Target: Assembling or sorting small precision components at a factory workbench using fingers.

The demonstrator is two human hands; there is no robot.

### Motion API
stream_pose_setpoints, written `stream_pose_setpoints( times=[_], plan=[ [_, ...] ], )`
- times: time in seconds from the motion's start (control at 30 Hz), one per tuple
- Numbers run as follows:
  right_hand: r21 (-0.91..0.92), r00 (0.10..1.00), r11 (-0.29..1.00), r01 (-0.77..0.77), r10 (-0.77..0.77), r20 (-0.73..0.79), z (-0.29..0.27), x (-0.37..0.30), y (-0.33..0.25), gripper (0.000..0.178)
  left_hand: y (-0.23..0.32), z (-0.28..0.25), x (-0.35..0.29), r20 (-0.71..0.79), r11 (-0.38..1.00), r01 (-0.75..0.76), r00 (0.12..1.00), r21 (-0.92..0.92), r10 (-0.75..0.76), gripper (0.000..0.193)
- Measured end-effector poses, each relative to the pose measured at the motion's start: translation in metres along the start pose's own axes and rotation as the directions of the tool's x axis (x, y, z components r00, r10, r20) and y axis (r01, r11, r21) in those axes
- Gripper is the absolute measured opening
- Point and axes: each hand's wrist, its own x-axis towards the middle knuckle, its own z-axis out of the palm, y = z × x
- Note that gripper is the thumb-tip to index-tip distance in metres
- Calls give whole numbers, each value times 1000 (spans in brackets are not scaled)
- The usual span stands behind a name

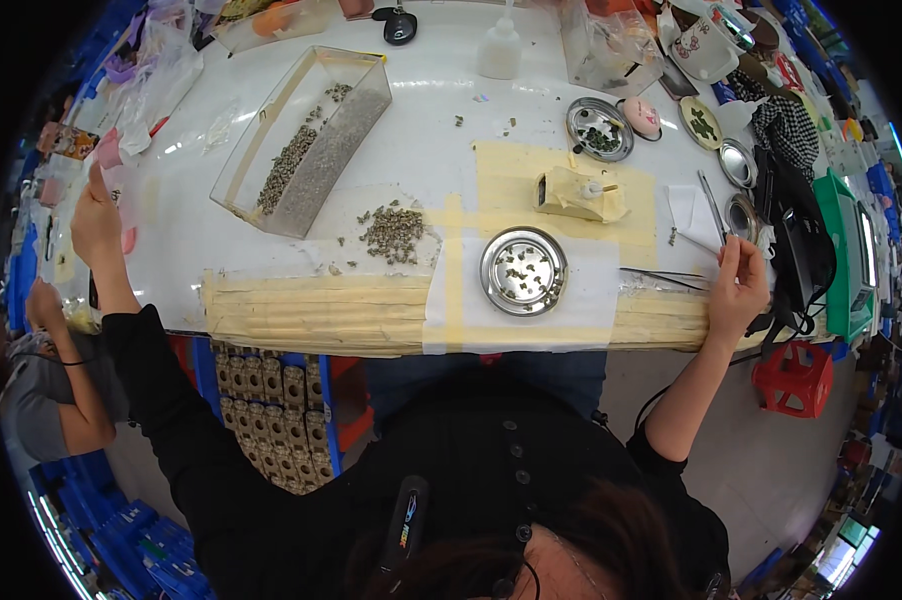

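At the far left of the table, my left hand (pixel 96 230) is closed with its thumb up, beside a soft pink piece (pixel 109 150). What its fingers hold, if anything, is hidden. My right hand (pixel 739 285) pinches the near end of thin metal tweezers (pixel 711 203) at the right. Dark tweezers (pixel 661 274) lie on the table left of that hand. Between my hands, a round steel dish (pixel 523 271) holds several small metal parts. A loose heap of similar parts (pixel 393 234) lies to its left.
A clear long bin (pixel 301 145) with more parts stands behind the heap. Behind the dish sits a taped block (pixel 581 194). A white squeeze bottle (pixel 499 48) stands at the back. Small round tins (pixel 737 163) and a black bag (pixel 803 240) crowd the right side.
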Motion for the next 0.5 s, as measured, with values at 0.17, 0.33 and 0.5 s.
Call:
stream_pose_setpoints(
  times=[0.17,0.33,0.5],
  plan=[
    [-4,1000,1000,23,-23,8,1,0,-3,14,16,3,36,-41,1000,-23,999,12,23,65],
    [-2,1000,1000,17,-17,-5,2,0,-2,14,47,66,51,254,874,60,964,-482,75,53],
    [-11,1000,1000,1,-1,7,0,1,2,13,96,59,11,297,797,32,936,-603,187,62]
  ],
)
